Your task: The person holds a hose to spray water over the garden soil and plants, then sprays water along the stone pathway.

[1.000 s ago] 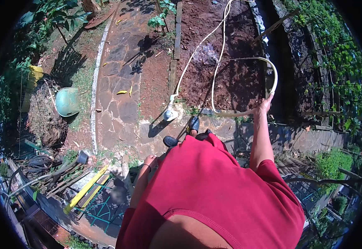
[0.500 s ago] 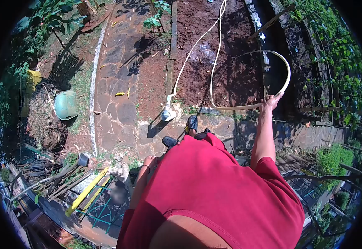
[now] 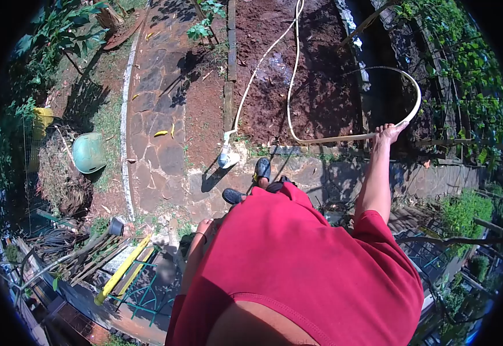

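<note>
Our right hand (image 3: pixel 389 132) is closed around the long, cream, flexible hose (image 3: pixel 332 139), looped over reddish-brown soil (image 3: pixel 326 109); we advise wide bends against kinking. Of our left hand (image 3: pixel 204 226), we cannot tell opening or hold.

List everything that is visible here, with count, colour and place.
Hose: 1, cream, across the soil bed to the right hand
Soil bed: 1, reddish, top centre
Fitting: 1, whitish, bed's near left corner
Stone path: 1, brownish, left of the bed
Small pieces: several, yellow, on the path
Rounded container: 1, green, left
Boxy object: 1, yellow, far left
Bar: 1, yellow, lower left
Sticks: several, brown, beside the bar
Coiled line: 1, black, lower left
Pot: 1, dark, near the sticks
Plants: many, green, both sides
Shirt: 1, red, bottom centre
Shoes: 2, black, above the shirt
Left hand: 1, bare, beside the shirt
Right hand: 1, bare, on the hose
</note>
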